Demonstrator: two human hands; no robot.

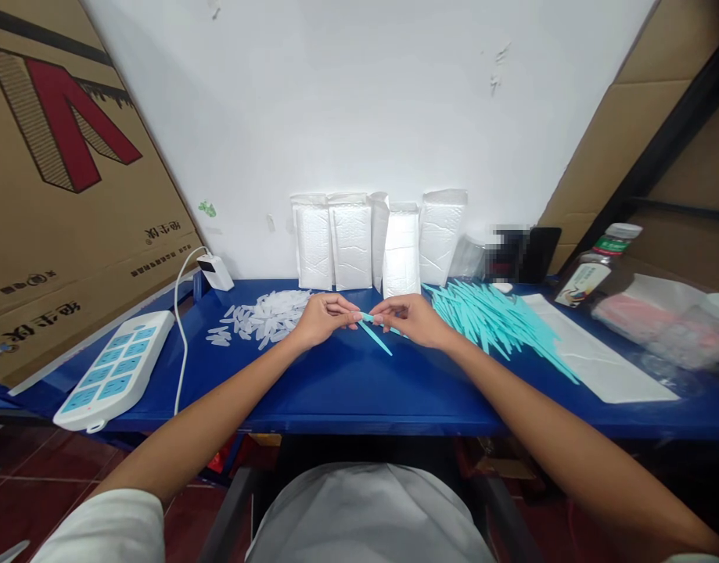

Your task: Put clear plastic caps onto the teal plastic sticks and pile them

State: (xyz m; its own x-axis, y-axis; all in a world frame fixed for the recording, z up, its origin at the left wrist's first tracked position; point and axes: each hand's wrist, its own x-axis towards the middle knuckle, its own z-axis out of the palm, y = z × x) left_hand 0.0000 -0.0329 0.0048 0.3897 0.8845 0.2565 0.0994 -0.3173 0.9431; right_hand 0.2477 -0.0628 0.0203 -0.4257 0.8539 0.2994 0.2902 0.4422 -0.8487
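Note:
My left hand (329, 319) and my right hand (411, 319) meet over the middle of the blue table, fingertips almost touching. Thumb and fingers of each are pinched together. A slim turquoise pointed stick (375, 338) slants down to the right from the left fingertips. Turquoise also shows between the two pinches and below the right fingers, perhaps a second stick; the fingers hide how these parts join. Left of my hands lies a pile of small translucent white pieces (271, 315). A heap of similar turquoise sticks (491, 317) spreads to the right.
Several white padded envelopes (350, 242) lean on the wall behind. A power strip (116, 367) and a white charger (216, 271) with its cable are at the left. White paper (605, 360), a bottle (597, 266) and a plastic bag with pink contents (658, 324) occupy the right.

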